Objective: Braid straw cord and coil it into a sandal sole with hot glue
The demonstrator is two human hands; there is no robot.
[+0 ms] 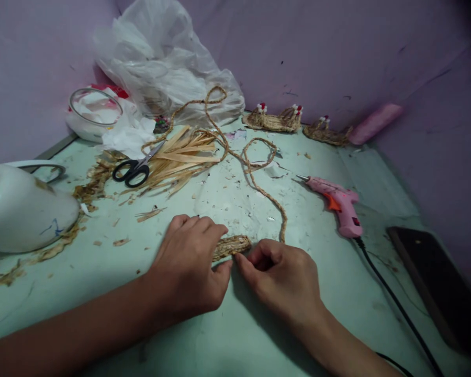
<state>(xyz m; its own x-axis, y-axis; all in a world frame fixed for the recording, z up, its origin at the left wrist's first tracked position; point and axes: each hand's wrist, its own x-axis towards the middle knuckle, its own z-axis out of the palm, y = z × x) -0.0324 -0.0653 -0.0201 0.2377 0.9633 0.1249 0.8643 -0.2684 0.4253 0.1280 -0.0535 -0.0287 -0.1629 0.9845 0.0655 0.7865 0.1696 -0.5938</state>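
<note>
A small flat oval of coiled braided fibre (235, 245) lies on the pale green table. My left hand (192, 262) covers its left part, with fingers wrapped over the far side and the thumb along the near side. My right hand (284, 275) is closed at the oval's right end, thumb and index finger pinching at its near edge. From behind the right hand a braided cord (272, 201) runs away over the table and loops toward the plastic bag. What exactly the right fingertips pinch is partly hidden.
Scissors (135, 170) rest by dry fibre strips (180, 157). A pink glue gun (337, 201) and dark phone (432, 283) lie right. Beaded woven pieces (275, 121) line the wall near a plastic bag (168, 63). A white container (27, 209) stands left.
</note>
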